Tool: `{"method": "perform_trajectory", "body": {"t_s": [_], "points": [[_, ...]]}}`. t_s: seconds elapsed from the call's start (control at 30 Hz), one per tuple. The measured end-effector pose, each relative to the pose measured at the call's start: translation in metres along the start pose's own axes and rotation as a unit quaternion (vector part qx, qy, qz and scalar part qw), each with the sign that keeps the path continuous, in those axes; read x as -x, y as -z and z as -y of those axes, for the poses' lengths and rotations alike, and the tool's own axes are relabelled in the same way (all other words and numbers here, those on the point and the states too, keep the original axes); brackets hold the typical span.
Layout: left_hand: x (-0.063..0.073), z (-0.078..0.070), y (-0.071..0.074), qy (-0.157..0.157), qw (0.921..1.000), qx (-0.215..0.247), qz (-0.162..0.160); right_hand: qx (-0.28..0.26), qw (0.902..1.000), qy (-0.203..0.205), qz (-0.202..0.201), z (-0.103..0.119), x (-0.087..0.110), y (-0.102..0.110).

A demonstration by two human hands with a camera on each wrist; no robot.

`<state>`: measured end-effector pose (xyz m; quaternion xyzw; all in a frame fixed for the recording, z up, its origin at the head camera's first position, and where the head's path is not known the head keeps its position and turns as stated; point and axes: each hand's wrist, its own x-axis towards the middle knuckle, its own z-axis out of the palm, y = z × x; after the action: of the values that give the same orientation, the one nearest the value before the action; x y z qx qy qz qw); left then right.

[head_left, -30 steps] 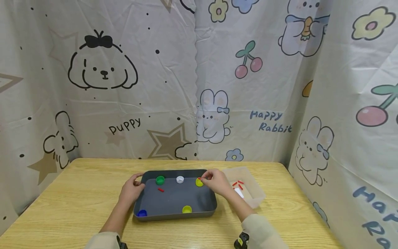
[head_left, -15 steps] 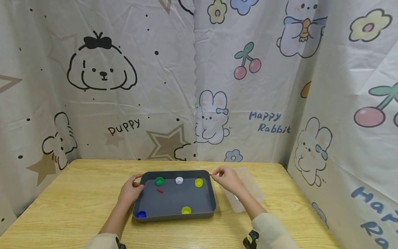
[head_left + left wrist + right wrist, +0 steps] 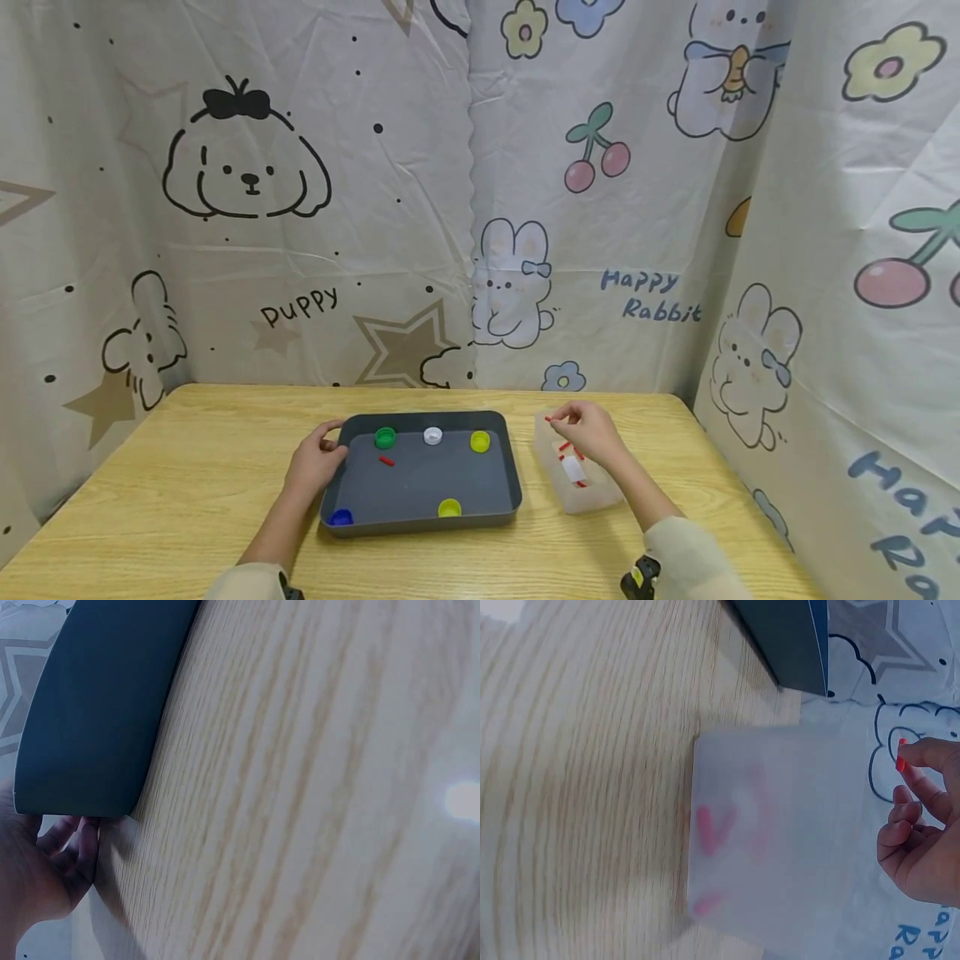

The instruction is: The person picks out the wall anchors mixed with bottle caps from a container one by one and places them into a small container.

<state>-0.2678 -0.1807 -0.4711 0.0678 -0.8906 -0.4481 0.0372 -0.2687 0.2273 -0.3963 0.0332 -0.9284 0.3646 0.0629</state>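
Note:
My left hand (image 3: 315, 460) holds the dark grey tray (image 3: 420, 487) by its left wall, thumb near the rim. In the left wrist view, fingers press against the outer side of the tray (image 3: 97, 727). A small red stick (image 3: 901, 755) is pinched between the thumb and forefinger of my right hand (image 3: 588, 432), above the far part of a translucent plastic box (image 3: 585, 502). Inside the tray are a green cap (image 3: 385, 437), a white cap (image 3: 432, 435), two yellow caps (image 3: 480, 441), a blue cap (image 3: 341, 517) and a loose red stick (image 3: 386, 460).
Several red sticks (image 3: 565, 447) and a white rectangular piece (image 3: 573, 469) lie in the box, right of the tray. Both containers stand on a wooden table (image 3: 225, 442). A printed curtain (image 3: 420, 208) hangs behind and beside the table.
My right hand has moved right, from over the far yellow cap to over the translucent box, with the red stick still pinched. My left hand keeps its place on the tray.

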Motion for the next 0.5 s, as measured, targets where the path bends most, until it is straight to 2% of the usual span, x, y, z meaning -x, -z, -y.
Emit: {"method": "perform_trajectory", "body": {"t_s": [0.23,0.5], "points": [[-0.001,0.000,-0.001,0.001,1.0000,-0.001,0.001,0.011,0.9999,-0.011,-0.007,-0.013,0.007,0.019],[-0.001,0.001,-0.001,0.002,1.0000,-0.008,-0.002,0.034,0.9993,-0.007,-0.011,-0.023,0.015,0.031]]}}
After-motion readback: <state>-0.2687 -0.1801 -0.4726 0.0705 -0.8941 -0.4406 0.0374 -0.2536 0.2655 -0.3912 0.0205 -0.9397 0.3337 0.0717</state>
